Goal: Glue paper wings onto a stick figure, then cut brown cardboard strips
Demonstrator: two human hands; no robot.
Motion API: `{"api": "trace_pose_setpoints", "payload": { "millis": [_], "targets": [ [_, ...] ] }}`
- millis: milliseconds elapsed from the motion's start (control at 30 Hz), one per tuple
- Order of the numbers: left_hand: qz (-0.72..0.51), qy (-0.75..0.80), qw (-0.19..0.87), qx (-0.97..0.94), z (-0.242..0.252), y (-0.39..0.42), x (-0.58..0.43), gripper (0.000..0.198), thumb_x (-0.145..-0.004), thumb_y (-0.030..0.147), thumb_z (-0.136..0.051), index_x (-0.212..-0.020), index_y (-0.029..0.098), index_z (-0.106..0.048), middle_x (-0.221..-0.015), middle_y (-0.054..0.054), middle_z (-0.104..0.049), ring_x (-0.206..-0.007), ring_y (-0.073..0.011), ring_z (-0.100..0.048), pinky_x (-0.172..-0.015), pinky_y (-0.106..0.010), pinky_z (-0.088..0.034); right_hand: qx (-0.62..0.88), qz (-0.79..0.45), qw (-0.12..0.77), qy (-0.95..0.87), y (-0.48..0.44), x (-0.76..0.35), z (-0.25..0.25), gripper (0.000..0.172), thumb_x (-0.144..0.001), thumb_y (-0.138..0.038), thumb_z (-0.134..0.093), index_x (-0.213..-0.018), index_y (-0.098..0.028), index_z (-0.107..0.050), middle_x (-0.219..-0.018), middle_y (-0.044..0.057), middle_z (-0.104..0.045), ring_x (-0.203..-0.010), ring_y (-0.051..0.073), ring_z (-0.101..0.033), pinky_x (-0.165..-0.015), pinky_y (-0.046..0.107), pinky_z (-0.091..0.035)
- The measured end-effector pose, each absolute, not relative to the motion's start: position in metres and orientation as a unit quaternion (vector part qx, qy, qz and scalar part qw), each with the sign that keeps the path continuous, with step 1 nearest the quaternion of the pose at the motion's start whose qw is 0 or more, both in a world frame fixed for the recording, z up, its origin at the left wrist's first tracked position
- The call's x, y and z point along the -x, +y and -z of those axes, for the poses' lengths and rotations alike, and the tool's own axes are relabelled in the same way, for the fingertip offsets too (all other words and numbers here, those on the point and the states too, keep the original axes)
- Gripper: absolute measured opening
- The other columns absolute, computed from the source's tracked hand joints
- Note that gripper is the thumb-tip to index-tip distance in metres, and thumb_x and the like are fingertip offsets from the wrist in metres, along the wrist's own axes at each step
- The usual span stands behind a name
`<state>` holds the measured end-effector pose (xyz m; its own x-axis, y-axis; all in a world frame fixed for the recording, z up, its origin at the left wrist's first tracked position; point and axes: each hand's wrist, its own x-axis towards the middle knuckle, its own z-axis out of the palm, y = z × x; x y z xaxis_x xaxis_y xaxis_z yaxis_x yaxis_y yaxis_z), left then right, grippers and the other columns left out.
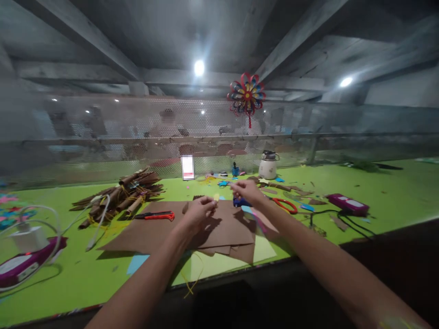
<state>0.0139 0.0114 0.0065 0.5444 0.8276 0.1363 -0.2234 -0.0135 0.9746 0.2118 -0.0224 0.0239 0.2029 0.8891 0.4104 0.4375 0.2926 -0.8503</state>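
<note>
- White lidded container: upright towards the back of the green bench, its dark top fitted on, so its contents are hidden.
- Small blue bottle: upright to the left of the white container and apart from it, with a black top; I cannot tell what is inside.
- Yellow piece: small, pale and flat-looking, partly covered by fingers; its exact outline is too small to make out. It is held up at the fingertips, over the far part of the brown sheets.
- Left hand: its grip pinches the yellow piece between thumb and fingers.
- Right hand: raised a little farther off, near the yellow piece but apart from it. Thumb and forefinger are close; I cannot tell whether this grip is pressed together or pinching something thin.
- Under the hands, the brown sheets lie overlapped on the bench, with pale yellow paper showing beneath their near edge.
- About them: red-handled scissors on the sheets' left side, a heap of brown paper rolls beyond, and 2 purple power strips, 1 at each side.
</note>
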Motion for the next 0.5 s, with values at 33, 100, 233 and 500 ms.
{"api": "trace_pose_setpoints", "payload": {
  "millis": [33, 100, 233, 500],
  "targets": [
    [-0.412, 0.255, 0.656, -0.578, -0.009, 0.013, -0.013, 0.026, -0.055, 0.025, -0.078, -0.066, 0.014, -0.058, -0.064, -0.002, -0.054, -0.058, -0.0082, -0.048, -0.053, -0.020, -0.037, 0.574, -0.192, 0.531, -0.593, -0.026, -0.228, -0.032, 0.038, -0.074, -0.053, -0.052, -0.071, -0.016, -0.057, -0.060, 0.000, -0.057, -0.049, 0.009, -0.049, -0.049, 0.023, -0.043],
    [-0.428, 0.259, 0.661, -0.559, -0.012, 0.016, -0.011, 0.027, -0.053, 0.024, -0.080, -0.067, 0.014, -0.059, -0.065, -0.002, -0.056, -0.059, -0.0087, -0.048, -0.053, -0.020, -0.038, 0.615, -0.160, 0.496, -0.592, -0.039, -0.263, -0.045, 0.034, -0.075, -0.048, -0.052, -0.071, -0.015, -0.058, -0.061, 0.001, -0.058, -0.051, 0.009, -0.050, -0.050, 0.022, -0.042],
    [-0.465, 0.259, 0.656, -0.535, -0.018, 0.017, -0.008, 0.030, -0.050, 0.024, -0.081, -0.070, 0.013, -0.061, -0.065, -0.002, -0.058, -0.059, -0.0088, -0.049, -0.054, -0.021, -0.039, 0.704, -0.120, 0.353, -0.604, -0.076, -0.319, -0.045, 0.019, -0.059, -0.029, -0.067, -0.050, -0.016, -0.056, -0.043, -0.003, -0.048, -0.045, 0.010, -0.044, -0.046, 0.023, -0.034],
    [-0.479, 0.198, 0.674, -0.526, -0.030, 0.005, -0.003, 0.034, -0.051, 0.028, -0.082, -0.071, 0.010, -0.062, -0.066, -0.002, -0.058, -0.062, -0.0087, -0.053, -0.062, -0.022, -0.040, 0.748, -0.067, 0.193, -0.632, -0.073, -0.345, 0.011, 0.065, -0.046, -0.003, -0.055, -0.108, -0.018, -0.066, -0.089, 0.012, -0.070, -0.068, 0.020, -0.061, -0.057, 0.026, -0.042]
  ]
}}
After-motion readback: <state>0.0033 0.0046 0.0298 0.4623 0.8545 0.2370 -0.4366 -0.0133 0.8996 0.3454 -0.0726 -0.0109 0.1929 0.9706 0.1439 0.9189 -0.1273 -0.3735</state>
